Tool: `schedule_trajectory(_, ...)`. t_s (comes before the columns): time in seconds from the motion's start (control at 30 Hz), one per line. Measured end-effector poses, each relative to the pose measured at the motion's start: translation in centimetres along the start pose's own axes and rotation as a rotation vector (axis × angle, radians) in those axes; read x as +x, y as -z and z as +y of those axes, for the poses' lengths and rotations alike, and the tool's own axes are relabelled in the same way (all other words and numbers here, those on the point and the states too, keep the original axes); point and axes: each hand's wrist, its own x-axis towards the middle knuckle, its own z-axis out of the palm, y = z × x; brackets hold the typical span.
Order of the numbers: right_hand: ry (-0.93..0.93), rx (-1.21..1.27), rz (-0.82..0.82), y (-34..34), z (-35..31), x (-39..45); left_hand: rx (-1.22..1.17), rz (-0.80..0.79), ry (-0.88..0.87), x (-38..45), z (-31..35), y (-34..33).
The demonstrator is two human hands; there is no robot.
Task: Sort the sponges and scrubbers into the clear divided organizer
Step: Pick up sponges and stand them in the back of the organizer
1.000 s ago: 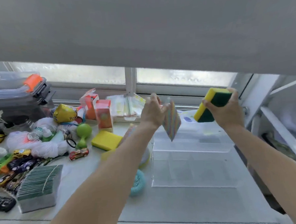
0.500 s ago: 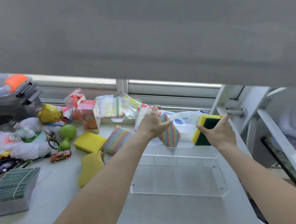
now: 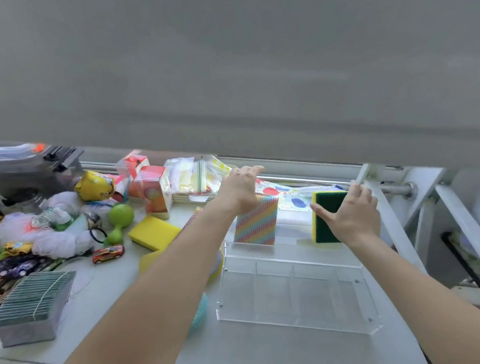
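Clutter occupies the left of the table (image 3: 121, 274): a banded stack of green scouring pads (image 3: 31, 301) at the near edge, toy cars (image 3: 108, 253) behind it, a green dumbbell toy (image 3: 118, 222) and a plain yellow sponge (image 3: 154, 232) lying flat further in. Centre: the left hand (image 3: 240, 192) rests on top of a rainbow-striped scrubber (image 3: 256, 222), fingers spread and extended rather than curled; the scrubber stands upright at the far left of the clear divided organizer (image 3: 295, 296). A teal scrubber (image 3: 200, 313) shows partly under the left forearm, just beside the organizer's left wall. Right: the right hand (image 3: 353, 217) presses a yellow-and-green sponge (image 3: 325, 219) upright at the organizer's far right, thumb across the green face, fingers behind. Near compartments hold nothing visible. Whether either item sits fully inside a compartment cannot be told.
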Motion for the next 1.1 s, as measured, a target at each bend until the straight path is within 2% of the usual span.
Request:
schedule_trajectory(0.1, 0.217, 0.134, 0.114, 0.1, -2.5, -0.6, -0.104, 0.091, 0.008, 0.2, -4.3, 0.0)
schedule_trajectory(0.17, 0.398, 0.209, 0.101, -0.6, -5.6, -1.9, -0.149, 0.108, 0.089, -0.6, -8.0, 0.3)
schedule_trajectory(0.3, 0.68, 0.275, -0.059, -2.8, -13.8, -5.3, -0.108, 0.041, 0.273, -4.3, -16.0, -0.2)
schedule_trajectory(0.4, 0.777, 0.18, -0.225, -5.0, -18.9, -7.7, -0.064, -0.046, 0.374, -7.0, -20.5, -1.1)
schedule_trajectory(0.47, 0.739, 0.087, -0.334, -6.7, -21.1, -8.8, -0.056, -0.096, 0.387, -8.4, -22.2, -1.7)
schedule_trajectory(0.57, 0.557, -0.026, -0.448, -9.4, -23.0, -9.7, -0.113, -0.14, 0.421, -9.5, -22.6, -3.1)
schedule_trajectory(0.7, 0.262, -0.098, -0.48, -13.0, -23.9, -9.8, -0.187, -0.179, 0.496, -9.8, -21.0, -5.4)
schedule_trajectory(0.83, 0.029, -0.135, -0.508, -14.7, -24.8, -9.4, -0.137, -0.201, 0.497, -9.9, -19.9, -7.0)
schedule_trajectory(0.97, -0.012, -0.161, -0.515, -15.3, -25.5, -9.3, -0.109, -0.199, 0.491, -9.9, -20.2, -7.5)
schedule_trajectory(1.1, 0.009, -0.075, -0.466, -15.0, -25.5, -9.2, -0.143, -0.194, 0.48, -10.0, -20.7, -7.4)
